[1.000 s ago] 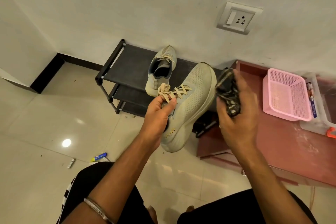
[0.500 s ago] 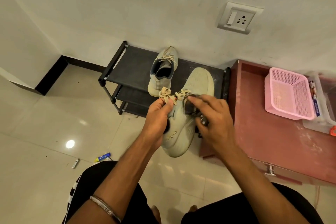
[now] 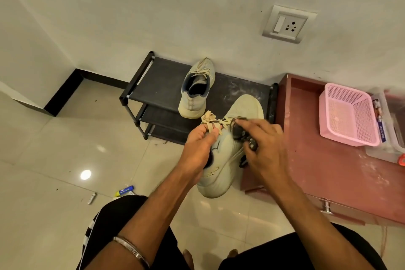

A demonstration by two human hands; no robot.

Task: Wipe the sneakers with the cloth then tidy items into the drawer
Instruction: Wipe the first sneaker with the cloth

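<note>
The left hand (image 3: pixel 200 149) clamps the sneaker (image 3: pixel 228 155) by its collar, steadying it while the right hand (image 3: pixel 266 149), fingers curled around the dark cloth (image 3: pixel 238 131), apparently rubs its side.

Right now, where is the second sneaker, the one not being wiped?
In the head view the second sneaker sits on the top shelf of the black shoe rack against the wall, up and left of the held sneaker.

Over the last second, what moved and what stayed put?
The right hand brought the dark cloth from beside the held sneaker down onto its upper near the laces, pressing it there. The left hand kept its grip at the laces. The second sneaker on the rack and the pink basket did not move.
</note>
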